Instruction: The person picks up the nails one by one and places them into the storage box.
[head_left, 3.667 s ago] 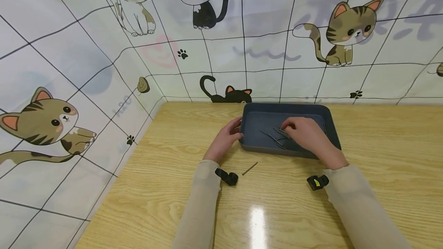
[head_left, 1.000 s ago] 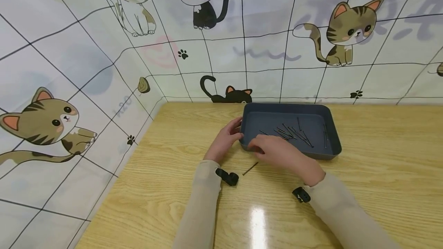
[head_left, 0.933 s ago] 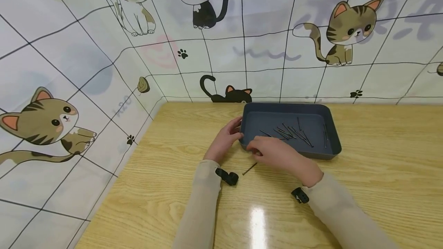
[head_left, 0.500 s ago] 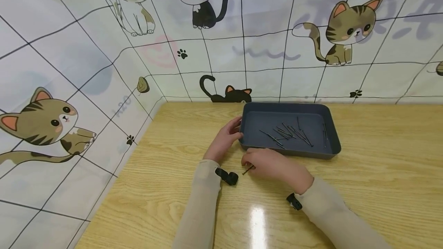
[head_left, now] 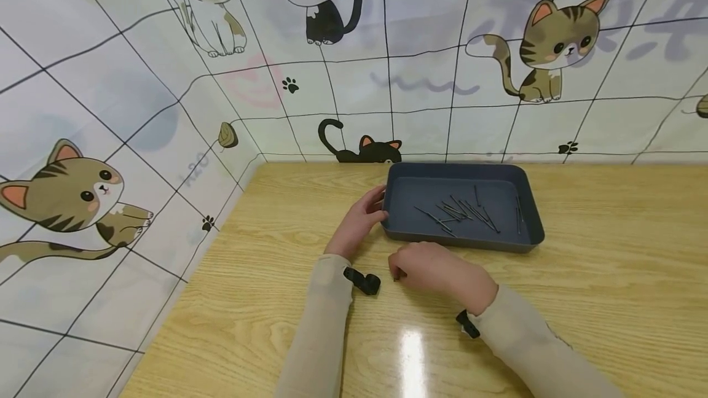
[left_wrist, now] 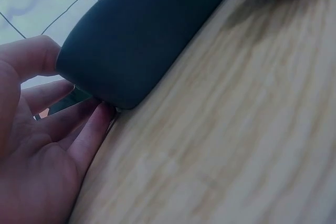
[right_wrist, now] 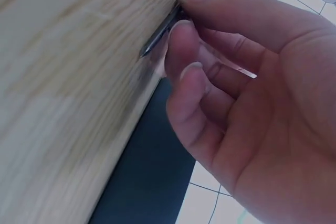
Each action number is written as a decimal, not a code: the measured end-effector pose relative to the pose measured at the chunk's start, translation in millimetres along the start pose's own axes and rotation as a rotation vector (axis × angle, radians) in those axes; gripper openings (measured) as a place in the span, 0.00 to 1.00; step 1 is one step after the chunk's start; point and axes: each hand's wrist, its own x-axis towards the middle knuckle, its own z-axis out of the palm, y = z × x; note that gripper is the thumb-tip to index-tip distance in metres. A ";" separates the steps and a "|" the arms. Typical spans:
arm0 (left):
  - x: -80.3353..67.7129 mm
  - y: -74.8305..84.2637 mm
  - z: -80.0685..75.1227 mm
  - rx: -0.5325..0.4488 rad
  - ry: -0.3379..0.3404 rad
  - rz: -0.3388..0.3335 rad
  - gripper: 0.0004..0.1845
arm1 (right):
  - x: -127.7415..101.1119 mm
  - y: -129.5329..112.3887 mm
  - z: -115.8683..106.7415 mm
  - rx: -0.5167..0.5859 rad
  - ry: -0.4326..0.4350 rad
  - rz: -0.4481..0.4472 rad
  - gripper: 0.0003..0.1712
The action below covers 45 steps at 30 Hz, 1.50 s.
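Note:
My left hand [head_left: 356,224] rests its thumb and fingers against the outer left end of a dark blue-grey tray [head_left: 459,243]. In the left wrist view its fingertips touch the tray's wall [left_wrist: 126,40] low by the tabletop. In front of the tray, my right hand [head_left: 431,268] is low over the table with bent fingers. The right wrist view shows its thumb and forefinger pinching a dark nail [right_wrist: 159,34] near the head, close to the wood. From the head view the hand hides most of that nail. Several more nails [head_left: 461,210] lie loose inside the tray.
The light wooden table [head_left: 265,300] meets a white wall covering [head_left: 420,103] with printed cats at its back and left. Two nails [head_left: 519,214] lie apart along the tray's right wall. A small black camera [head_left: 362,281] sits on the left wrist.
My right hand has left the tray's inside, come over its front rim and down to the lone nail on the table, now in its fingers. The left hand and tray have stayed put.

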 end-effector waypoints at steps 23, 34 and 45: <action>11.0 -22.5 -5.6 0.012 0.029 0.001 0.31 | -7.9 14.2 -25.0 0.053 0.111 0.011 0.04; 13.3 -24.0 -5.3 0.021 0.039 -0.004 0.31 | -27.3 50.1 -52.6 0.511 0.201 0.037 0.07; 13.1 -23.5 -3.0 0.010 0.043 -0.013 0.31 | -35.0 80.3 -54.9 0.626 0.482 0.183 0.13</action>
